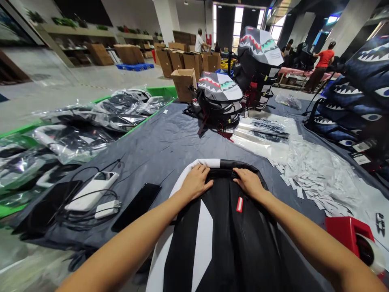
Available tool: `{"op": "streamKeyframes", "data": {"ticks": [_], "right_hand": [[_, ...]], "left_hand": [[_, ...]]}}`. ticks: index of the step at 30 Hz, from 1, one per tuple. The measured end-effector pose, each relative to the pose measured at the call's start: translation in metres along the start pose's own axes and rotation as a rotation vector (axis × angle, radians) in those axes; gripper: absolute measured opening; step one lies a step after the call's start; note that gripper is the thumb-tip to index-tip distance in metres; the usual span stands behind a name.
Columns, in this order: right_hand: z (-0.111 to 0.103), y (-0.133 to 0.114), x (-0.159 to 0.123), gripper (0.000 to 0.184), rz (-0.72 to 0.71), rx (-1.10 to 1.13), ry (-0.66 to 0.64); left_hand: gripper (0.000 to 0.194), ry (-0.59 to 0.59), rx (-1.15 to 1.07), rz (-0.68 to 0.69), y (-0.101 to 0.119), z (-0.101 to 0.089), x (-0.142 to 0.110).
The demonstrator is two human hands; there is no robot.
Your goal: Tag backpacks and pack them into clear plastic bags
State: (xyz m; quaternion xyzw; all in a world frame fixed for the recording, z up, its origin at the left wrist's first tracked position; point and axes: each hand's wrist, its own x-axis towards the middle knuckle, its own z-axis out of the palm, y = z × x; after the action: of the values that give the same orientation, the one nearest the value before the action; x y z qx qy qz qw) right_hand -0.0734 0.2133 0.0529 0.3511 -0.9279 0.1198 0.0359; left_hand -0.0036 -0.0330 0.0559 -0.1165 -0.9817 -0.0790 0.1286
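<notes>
Creased black-and-white bag (237, 239), rounded top; left hand (196, 181), right hand (249, 183) clamped on its smooth upper edge.

I faced a pale pillar (167, 20) | left of it ran a wall (130, 15), plus a ledge (86, 31) with plants (65, 21) | right of it, tall windows (238, 20) glared with daylight | grey floor (141, 80) lay before it

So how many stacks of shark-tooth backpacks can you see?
3: a low grey stack ahead, a taller grey stack behind it to the right, and a navy stack at the right edge. Others may be hidden.
</notes>
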Motion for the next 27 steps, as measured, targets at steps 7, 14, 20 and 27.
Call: {"op": "streamKeyframes", "data": {"ticks": [7, 14, 20, 27], "right_hand": [[-0.008, 0.007, 0.069, 0.037, 0.208, -0.069, -0.095], [-0.002, 0.001, 0.058, 0.027, 0.286, -0.126, -0.027], [-0.045, 0.014, 0.066, 0.034, 0.109, -0.184, -0.107], [-0.064, 0.051, 0.126, 0.056, 0.003, -0.231, -0.443]], "left_hand": [[0.056, -0.091, 0.032, -0.189, 0.011, 0.005, 0.046], [0.087, -0.237, -0.116, -0.207, 0.067, 0.012, 0.032], [0.082, -0.193, -0.122, -0.198, 0.068, 0.019, 0.033], [0.078, 0.0, -0.128, -0.204, 0.073, 0.029, 0.015]]}}
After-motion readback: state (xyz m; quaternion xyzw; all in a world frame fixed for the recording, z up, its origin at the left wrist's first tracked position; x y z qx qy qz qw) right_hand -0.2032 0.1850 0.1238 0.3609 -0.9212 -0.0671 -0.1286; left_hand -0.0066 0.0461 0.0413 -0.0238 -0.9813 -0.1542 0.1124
